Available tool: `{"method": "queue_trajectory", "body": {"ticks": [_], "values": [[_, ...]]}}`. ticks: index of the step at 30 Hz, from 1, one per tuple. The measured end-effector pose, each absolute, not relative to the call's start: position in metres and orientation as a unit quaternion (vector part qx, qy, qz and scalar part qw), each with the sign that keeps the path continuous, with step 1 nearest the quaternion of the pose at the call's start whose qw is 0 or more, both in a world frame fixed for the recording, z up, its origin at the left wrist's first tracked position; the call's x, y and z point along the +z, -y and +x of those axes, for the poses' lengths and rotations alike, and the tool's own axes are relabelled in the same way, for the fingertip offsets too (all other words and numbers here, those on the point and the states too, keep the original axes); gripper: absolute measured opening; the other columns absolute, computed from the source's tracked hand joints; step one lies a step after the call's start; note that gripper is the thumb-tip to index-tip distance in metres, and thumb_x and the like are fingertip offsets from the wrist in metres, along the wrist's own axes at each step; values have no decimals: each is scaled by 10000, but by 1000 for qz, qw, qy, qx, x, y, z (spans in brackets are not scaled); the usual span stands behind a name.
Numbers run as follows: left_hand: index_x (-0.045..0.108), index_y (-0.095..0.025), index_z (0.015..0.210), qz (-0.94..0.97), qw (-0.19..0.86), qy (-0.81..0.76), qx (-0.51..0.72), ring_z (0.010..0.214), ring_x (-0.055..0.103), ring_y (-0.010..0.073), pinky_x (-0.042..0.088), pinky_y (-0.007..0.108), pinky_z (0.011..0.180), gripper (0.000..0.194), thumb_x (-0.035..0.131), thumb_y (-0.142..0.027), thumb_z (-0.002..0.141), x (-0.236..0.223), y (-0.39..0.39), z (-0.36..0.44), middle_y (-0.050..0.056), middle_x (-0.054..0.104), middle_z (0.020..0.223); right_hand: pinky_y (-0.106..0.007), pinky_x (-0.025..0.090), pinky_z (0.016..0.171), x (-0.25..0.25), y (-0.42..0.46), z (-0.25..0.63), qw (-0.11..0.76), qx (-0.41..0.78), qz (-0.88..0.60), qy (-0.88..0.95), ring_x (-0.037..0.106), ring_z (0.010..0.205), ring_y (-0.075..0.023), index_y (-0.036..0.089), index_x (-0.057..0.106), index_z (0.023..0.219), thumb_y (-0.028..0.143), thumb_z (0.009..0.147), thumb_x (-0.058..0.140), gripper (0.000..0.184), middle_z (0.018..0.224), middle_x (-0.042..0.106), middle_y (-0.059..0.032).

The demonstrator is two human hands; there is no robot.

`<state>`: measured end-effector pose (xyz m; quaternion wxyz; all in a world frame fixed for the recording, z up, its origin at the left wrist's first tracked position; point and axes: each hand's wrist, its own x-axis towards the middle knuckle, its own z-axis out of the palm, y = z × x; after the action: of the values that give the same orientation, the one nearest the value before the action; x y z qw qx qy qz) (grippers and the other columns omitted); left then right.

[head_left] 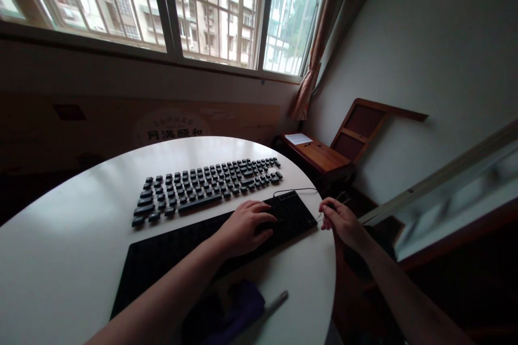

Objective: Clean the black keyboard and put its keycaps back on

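Several fingers of the left hand (243,229) spread loosely, apparently holding nothing; beneath them the keyboard base (165,253) should be light, stiff, best held by its edges. The right hand's (343,222) fingers curl beside it, hold unclear.

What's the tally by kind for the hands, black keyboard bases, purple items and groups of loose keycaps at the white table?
Hands: 2 (left hand, right hand)
Black keyboard base: 1
Purple item, partly out of frame: 1
Group of loose keycaps: 1, counted as one set
Total: 5
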<state>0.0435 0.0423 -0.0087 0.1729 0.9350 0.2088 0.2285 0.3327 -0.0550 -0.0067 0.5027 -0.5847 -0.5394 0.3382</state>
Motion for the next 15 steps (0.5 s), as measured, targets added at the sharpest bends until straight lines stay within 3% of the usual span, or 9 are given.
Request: {"method": "queue_trajectory", "body": {"ticks": [8,15], "values": [[724,-330,1125,942,151,-218,205,1233,536,288,415,476,1054,334,694,-260,799,-17,-46,44,48,623,1311,-267,438,543,-18,37,324,497,303,-604,544,552,508,-145,206,530,828,467,867,528,264,499,498,61],[733,-337,1112,940,152,-219,213,1219,544,288,421,480,1048,332,706,-262,790,-19,-47,45,45,633,1296,-232,347,441,-14,16,331,466,382,-614,509,523,424,-137,214,488,790,493,777,553,287,444,487,66]]}}
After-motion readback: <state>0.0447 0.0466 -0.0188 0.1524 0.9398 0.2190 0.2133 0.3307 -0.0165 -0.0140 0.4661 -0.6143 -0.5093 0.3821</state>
